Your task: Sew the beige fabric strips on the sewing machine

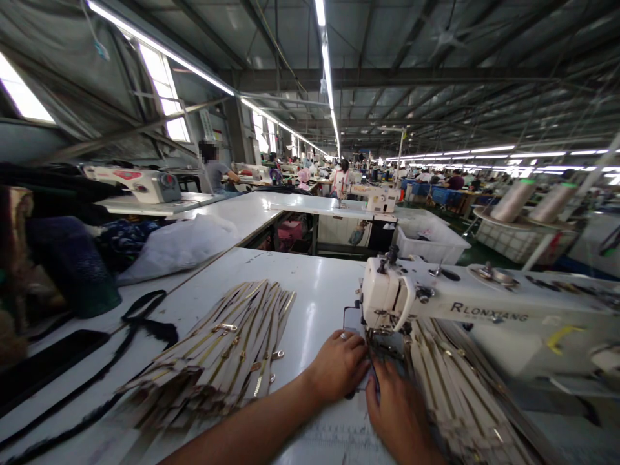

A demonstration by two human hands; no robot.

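Both hands, left hand and right hand, lay flat, pressing a thin, limp zipper strip under the sewing machine needle; best guided by its edges on the desk.

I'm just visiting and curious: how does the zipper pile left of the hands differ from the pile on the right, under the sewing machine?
The left zipper pile lies fanned out on open table, untouched; the right zipper pile runs under the sewing machine arm beside the right hand. The left pile looks sharp, with metal pulls showing; the right looks blurred. Both are beige strips with gold teeth.
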